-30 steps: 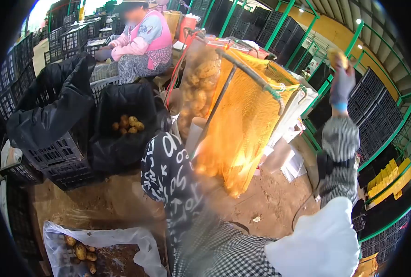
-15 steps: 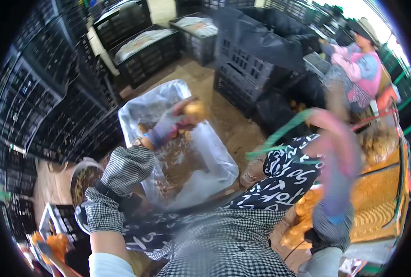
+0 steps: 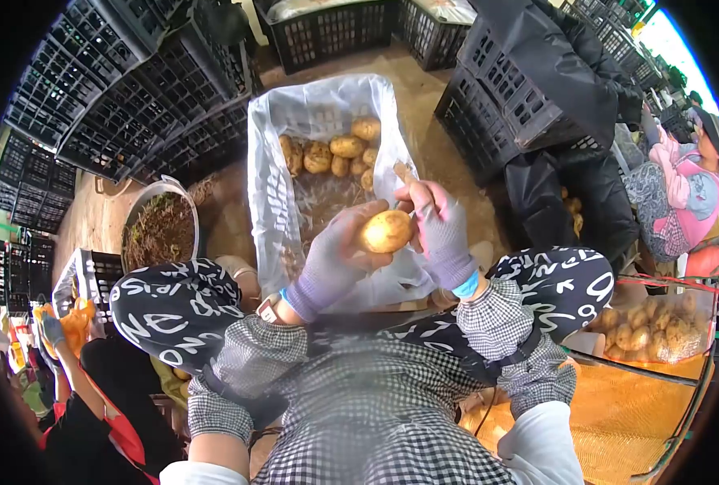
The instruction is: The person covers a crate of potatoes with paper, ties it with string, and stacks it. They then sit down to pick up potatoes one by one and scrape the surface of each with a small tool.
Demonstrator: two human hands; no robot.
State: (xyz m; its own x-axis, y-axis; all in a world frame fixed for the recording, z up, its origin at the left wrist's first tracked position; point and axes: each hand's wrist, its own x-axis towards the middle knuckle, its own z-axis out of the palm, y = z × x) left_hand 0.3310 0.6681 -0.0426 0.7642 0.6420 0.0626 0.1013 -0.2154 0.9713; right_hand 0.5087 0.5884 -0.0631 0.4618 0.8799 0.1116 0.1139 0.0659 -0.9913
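My left hand [image 3: 333, 260], in a grey-purple glove, cradles a yellow potato [image 3: 386, 231] in front of me. My right hand [image 3: 440, 230], gloved the same, grips that potato from the right, and a small knife tip [image 3: 403, 171] sticks up above its fingers. Both hands hover over a crate lined with clear plastic [image 3: 272, 178], which holds several potatoes [image 3: 333, 151] at its far end.
Black plastic crates [image 3: 157, 97] are stacked to the left and far side. A round tub of scraps [image 3: 160, 230] sits left of the lined crate. A person in pink [image 3: 678, 190] sits at right. An orange net sack of potatoes [image 3: 658, 327] stands at lower right.
My view has swung down onto the lined crate. The right hand has come across to join the left on the potato, which now sits in front of me.
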